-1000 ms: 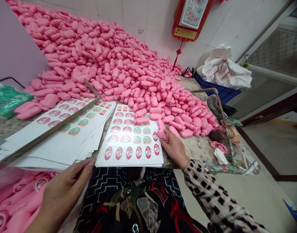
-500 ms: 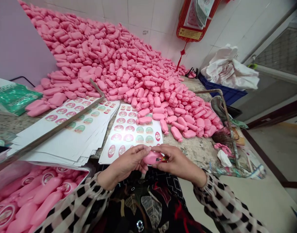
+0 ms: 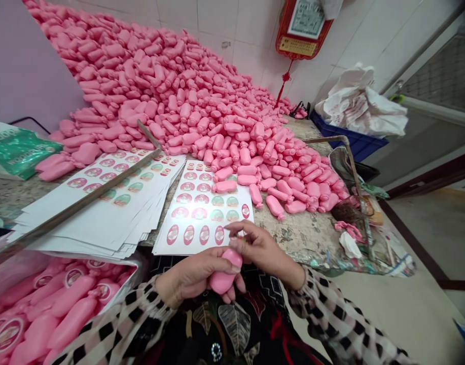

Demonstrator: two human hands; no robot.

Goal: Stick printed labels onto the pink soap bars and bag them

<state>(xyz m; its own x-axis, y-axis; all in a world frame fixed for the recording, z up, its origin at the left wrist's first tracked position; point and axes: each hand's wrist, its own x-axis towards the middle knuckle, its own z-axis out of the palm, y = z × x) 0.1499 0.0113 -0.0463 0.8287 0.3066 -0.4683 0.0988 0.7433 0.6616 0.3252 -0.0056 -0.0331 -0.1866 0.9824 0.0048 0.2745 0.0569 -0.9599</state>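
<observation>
My left hand point(image 3: 196, 274) is closed round a pink plastic bottle point(image 3: 225, 278), its thumb across the front. The bottle is tilted, its rounded end toward me; no label shows on the visible side. Just above it, my right hand point(image 3: 257, 248) hovers over the lower edge of a label sheet point(image 3: 202, 248), index finger and thumb apart near an oval pink label point(image 3: 219, 234). A small coloured bit shows by its fingers, too small to name. Rows of pink and green labels cover the sheet.
A large heap of pink bottles point(image 3: 171, 86) spreads over the table. A stack of label sheets point(image 3: 83, 223) lies left under a metal bar point(image 3: 103, 195). Labelled bottles point(image 3: 70, 299) fill a container at lower left. A blue crate point(image 3: 354, 147) and bent metal frame point(image 3: 354, 167) stand right.
My left hand has turned the bottle more upright and lowered it toward me. My right hand has left the bottle's side and moved up-left to the sheet's lower edge.
</observation>
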